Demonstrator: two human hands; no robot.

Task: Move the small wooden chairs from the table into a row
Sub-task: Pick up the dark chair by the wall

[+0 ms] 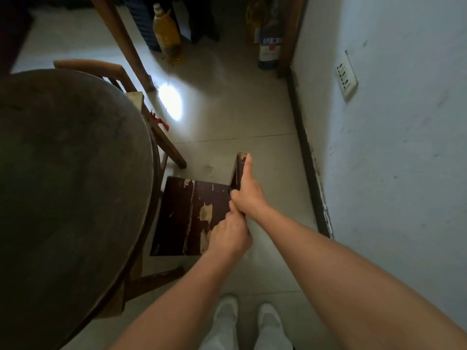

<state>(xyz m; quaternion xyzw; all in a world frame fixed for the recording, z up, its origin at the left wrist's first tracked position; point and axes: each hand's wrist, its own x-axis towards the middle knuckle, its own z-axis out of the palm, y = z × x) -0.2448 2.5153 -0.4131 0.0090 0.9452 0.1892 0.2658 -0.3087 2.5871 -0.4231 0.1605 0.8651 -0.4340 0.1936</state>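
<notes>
A small dark wooden chair [187, 215] with a peeling, scuffed seat stands on the floor beside the round table [70, 178], its seat partly tucked under the table's edge. My right hand [246, 190] grips the top rail of its backrest, thumb lying along the rail. My left hand [228, 234] is closed on the nearer end of the same backrest, touching my right hand. A second, lighter wooden chair [106, 69] stands behind the table, mostly hidden by it.
A white wall [391, 147] with a dark skirting strip runs close along the right. Bottles [168, 34] stand on the floor ahead, near a slanted wooden leg [126, 41]. My white shoes [249, 319] are at the bottom.
</notes>
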